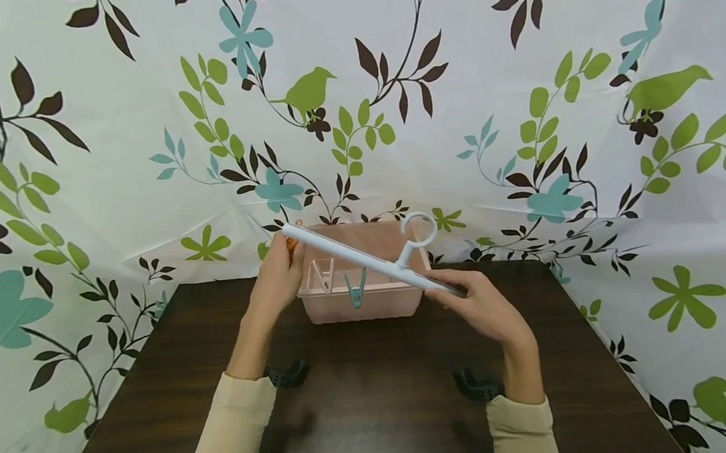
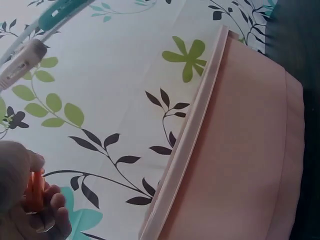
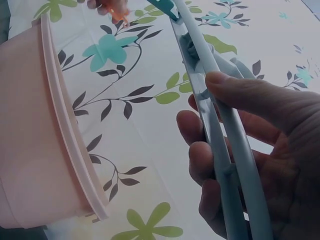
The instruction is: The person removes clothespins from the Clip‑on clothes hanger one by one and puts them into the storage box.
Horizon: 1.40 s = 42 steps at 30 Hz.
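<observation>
A pale blue plastic hanger (image 1: 352, 254) with a round hook (image 1: 420, 230) is held tilted over the pink basket (image 1: 360, 305). My right hand (image 1: 485, 306) grips its lower right end, thumb on one side and fingers on the other in the right wrist view. An orange clothespin (image 2: 35, 191) is pinched in my left hand (image 1: 277, 278), at the hanger's raised left end in the head view. A teal clothespin (image 1: 356, 289) and a pale pink clothespin (image 1: 324, 276) are seen below the hanger bar, in front of the basket.
The basket stands toward the back of a dark wooden table (image 1: 379, 393). Behind it hangs a white sheet (image 1: 157, 202) printed with leaves, flowers and birds. Black wrist mounts (image 1: 478, 385) show beside both sleeves.
</observation>
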{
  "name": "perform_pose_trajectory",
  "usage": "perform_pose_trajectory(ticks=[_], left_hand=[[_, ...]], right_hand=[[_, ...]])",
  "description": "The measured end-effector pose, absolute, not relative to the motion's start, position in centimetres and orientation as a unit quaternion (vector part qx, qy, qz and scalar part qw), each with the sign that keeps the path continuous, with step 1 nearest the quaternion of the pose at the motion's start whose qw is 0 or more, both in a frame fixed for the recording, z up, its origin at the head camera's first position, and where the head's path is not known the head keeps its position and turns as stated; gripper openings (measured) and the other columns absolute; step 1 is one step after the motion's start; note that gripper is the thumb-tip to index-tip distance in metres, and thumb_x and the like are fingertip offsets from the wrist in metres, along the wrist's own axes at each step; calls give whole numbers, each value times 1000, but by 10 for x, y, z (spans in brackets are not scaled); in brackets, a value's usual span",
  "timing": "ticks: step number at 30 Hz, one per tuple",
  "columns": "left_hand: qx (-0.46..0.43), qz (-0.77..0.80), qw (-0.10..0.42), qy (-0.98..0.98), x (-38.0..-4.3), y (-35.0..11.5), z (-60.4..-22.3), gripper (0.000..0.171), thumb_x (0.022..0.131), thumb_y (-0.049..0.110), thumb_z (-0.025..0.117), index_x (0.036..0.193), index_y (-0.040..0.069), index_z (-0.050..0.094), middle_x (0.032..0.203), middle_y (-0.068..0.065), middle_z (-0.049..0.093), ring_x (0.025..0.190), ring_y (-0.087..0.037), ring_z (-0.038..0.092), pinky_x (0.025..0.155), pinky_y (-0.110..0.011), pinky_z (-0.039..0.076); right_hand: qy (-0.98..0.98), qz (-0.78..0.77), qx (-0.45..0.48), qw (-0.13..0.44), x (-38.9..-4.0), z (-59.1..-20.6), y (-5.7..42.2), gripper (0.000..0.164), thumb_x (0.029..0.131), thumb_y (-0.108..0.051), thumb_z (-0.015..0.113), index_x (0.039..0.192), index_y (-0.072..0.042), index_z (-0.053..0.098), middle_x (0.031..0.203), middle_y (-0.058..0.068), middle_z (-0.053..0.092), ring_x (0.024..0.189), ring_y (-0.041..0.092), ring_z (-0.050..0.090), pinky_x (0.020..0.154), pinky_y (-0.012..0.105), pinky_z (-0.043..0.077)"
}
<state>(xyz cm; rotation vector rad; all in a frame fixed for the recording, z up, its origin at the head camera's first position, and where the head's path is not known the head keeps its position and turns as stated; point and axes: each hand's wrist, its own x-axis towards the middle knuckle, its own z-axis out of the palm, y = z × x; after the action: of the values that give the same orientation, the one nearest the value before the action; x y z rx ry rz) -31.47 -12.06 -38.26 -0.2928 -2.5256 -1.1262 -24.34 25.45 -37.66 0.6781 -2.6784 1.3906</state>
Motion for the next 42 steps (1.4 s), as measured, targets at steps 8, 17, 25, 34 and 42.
perform_pose_trajectory(ticks=[8,17,25,34,42], left_hand=[[-100,-379,173,-904,-333,-109,-380,38,110,25,66,133,-2,53,91,-14,60,74,-28,55,63,-38,42],[-121,-323,107,-932,-349,-98,-370,40,110,24,65,144,3,61,124,-23,72,108,-41,72,86,-53,58],[-110,-255,87,-957,-363,-89,-368,48,109,46,58,150,20,61,129,-16,75,107,-40,71,77,-56,57],[-119,-280,106,-947,-366,-84,-373,44,110,39,57,146,15,64,129,-17,76,103,-38,73,73,-52,57],[-150,-311,123,-931,-367,-81,-375,42,109,33,62,143,9,66,131,-16,76,109,-37,75,82,-52,61]], right_hand=[[-863,457,213,30,-244,-378,259,38,105,-32,73,142,-20,72,97,11,72,82,20,62,68,30,51],[-855,467,221,40,-247,-375,255,38,104,-30,75,141,-20,73,101,8,73,85,28,65,69,29,51],[-857,465,221,36,-248,-376,252,40,104,-31,75,143,-20,72,115,9,75,87,23,65,70,30,50],[-852,473,224,33,-247,-377,252,38,105,-28,74,141,-18,73,98,12,70,79,20,59,65,27,47],[-848,475,234,29,-246,-375,249,36,105,-24,74,140,-16,73,102,11,71,82,21,60,67,28,48]])
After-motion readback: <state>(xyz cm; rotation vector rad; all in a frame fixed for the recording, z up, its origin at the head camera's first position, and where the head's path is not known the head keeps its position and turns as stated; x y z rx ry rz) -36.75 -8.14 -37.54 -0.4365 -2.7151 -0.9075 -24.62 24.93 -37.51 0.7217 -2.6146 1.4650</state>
